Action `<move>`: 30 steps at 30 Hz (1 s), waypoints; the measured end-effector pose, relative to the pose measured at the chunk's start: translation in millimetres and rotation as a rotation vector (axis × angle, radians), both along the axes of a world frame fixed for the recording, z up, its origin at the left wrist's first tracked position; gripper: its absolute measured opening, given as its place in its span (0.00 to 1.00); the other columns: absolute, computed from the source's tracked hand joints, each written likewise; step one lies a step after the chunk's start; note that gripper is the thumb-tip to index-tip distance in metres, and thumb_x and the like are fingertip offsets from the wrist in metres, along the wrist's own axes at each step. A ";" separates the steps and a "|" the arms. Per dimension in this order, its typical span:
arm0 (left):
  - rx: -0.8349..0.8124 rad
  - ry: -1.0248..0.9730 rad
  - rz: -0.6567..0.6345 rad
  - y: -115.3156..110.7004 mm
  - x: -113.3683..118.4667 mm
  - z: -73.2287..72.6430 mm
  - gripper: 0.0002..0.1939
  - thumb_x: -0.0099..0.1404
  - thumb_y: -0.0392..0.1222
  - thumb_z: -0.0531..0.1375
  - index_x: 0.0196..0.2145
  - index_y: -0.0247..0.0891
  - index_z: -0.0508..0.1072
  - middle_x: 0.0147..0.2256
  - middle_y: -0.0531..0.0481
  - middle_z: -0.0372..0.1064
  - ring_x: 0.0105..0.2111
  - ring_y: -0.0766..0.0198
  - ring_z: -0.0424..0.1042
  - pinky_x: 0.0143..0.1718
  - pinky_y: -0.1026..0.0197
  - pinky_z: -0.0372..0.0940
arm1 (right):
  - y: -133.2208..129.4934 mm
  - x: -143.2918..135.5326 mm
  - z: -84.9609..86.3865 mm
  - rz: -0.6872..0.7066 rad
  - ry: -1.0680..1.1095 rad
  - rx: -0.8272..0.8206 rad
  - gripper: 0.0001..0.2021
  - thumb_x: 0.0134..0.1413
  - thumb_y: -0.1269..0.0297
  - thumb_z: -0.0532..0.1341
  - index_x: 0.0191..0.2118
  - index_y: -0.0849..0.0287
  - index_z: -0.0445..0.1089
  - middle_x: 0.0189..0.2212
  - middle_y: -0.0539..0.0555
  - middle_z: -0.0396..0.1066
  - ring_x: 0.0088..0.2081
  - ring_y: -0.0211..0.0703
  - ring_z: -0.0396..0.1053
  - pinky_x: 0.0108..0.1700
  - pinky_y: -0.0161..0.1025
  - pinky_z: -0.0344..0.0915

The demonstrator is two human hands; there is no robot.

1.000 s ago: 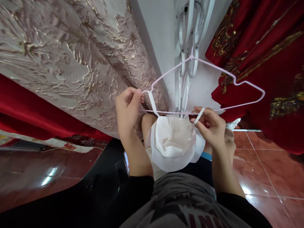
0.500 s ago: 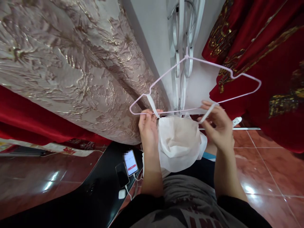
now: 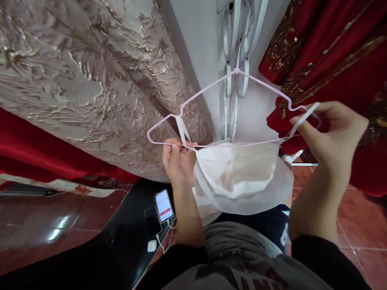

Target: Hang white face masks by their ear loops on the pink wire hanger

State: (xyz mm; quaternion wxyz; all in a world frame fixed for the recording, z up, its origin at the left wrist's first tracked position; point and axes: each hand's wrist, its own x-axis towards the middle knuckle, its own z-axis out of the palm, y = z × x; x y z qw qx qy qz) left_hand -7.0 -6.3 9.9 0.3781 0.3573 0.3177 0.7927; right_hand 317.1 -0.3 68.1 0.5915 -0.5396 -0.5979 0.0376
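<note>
A pink wire hanger (image 3: pixel 208 86) hangs upright in the middle. A white garment (image 3: pixel 242 177) with thin straps hangs below its bottom bar. Its left strap (image 3: pixel 182 129) loops over the hanger's left notch. My left hand (image 3: pixel 179 163) is closed on the bottom bar at the left, beside that strap. At the hanger's right end, my right hand (image 3: pixel 329 133) pinches the garment's right strap (image 3: pixel 306 117), stretched up beside the hanger's right notch. The fingers of my right hand pass partly behind the hanger.
Pale embossed fabric (image 3: pixel 105 88) hangs at the left, red fabric with gold trim (image 3: pixel 320 56) at the right. White metalwork (image 3: pixel 228 80) stands behind the hanger. Two phones (image 3: pixel 164 206) and a white case (image 3: pixel 152 245) lie on a black surface (image 3: pixel 90 257).
My right hand has moved right and up with the right strap, spreading the garment wider. My left hand and the hanger's left end have shifted a little left.
</note>
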 end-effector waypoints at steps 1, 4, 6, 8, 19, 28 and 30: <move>-0.010 -0.001 -0.012 0.2 -0.7 -0.2 0.23 0.63 0.59 0.77 0.34 0.43 0.72 0.27 0.53 0.77 0.31 0.61 0.82 0.38 0.61 0.72 | 2.6 -3.1 6.5 0.009 -0.044 -0.016 0.12 0.54 0.54 0.81 0.39 0.51 0.84 0.38 0.58 0.83 0.39 0.48 0.78 0.44 0.50 0.72; -0.044 0.001 -0.055 -0.7 -3.0 -0.5 0.25 0.61 0.61 0.78 0.34 0.43 0.71 0.28 0.53 0.78 0.32 0.61 0.81 0.39 0.61 0.72 | 3.9 -11.0 21.4 0.050 -0.235 0.028 0.11 0.56 0.55 0.80 0.42 0.49 0.82 0.41 0.59 0.83 0.45 0.52 0.78 0.51 0.53 0.74; -0.062 -0.005 -0.067 -1.9 -3.4 -0.9 0.25 0.62 0.61 0.77 0.35 0.43 0.71 0.29 0.52 0.78 0.33 0.61 0.82 0.40 0.61 0.72 | -3.0 -16.7 25.4 0.069 -0.337 0.155 0.13 0.60 0.57 0.76 0.49 0.47 0.82 0.49 0.61 0.82 0.55 0.58 0.76 0.60 0.58 0.72; -0.059 -0.020 -0.072 -2.9 -2.8 -1.6 0.24 0.64 0.60 0.77 0.36 0.43 0.71 0.30 0.52 0.78 0.34 0.61 0.82 0.41 0.61 0.72 | -14.6 -24.3 23.1 0.079 -0.316 0.309 0.14 0.63 0.58 0.73 0.53 0.47 0.81 0.50 0.61 0.81 0.56 0.58 0.75 0.59 0.57 0.71; -0.124 0.073 -0.019 -4.6 1.0 -10.5 0.19 0.68 0.61 0.74 0.41 0.44 0.80 0.36 0.49 0.82 0.38 0.60 0.82 0.44 0.60 0.75 | -37.6 -95.7 -57.8 0.386 0.100 -0.328 0.10 0.71 0.54 0.65 0.50 0.52 0.75 0.21 0.41 0.63 0.23 0.35 0.60 0.29 0.37 0.57; -0.198 0.561 -0.284 -43.9 -35.4 23.2 0.18 0.73 0.58 0.71 0.36 0.40 0.88 0.31 0.43 0.78 0.34 0.56 0.75 0.38 0.56 0.72 | -12.6 -100.3 -76.8 0.300 0.359 -0.226 0.21 0.66 0.39 0.67 0.37 0.52 0.72 0.21 0.43 0.56 0.24 0.35 0.55 0.29 0.38 0.51; -0.183 0.432 -0.319 -48.0 -31.1 39.6 0.19 0.70 0.60 0.72 0.39 0.40 0.88 0.34 0.42 0.80 0.26 0.63 0.65 0.28 0.58 0.66 | -10.5 -98.5 -76.3 0.315 0.357 -0.234 0.21 0.66 0.39 0.67 0.36 0.52 0.72 0.21 0.43 0.56 0.24 0.35 0.55 0.28 0.37 0.50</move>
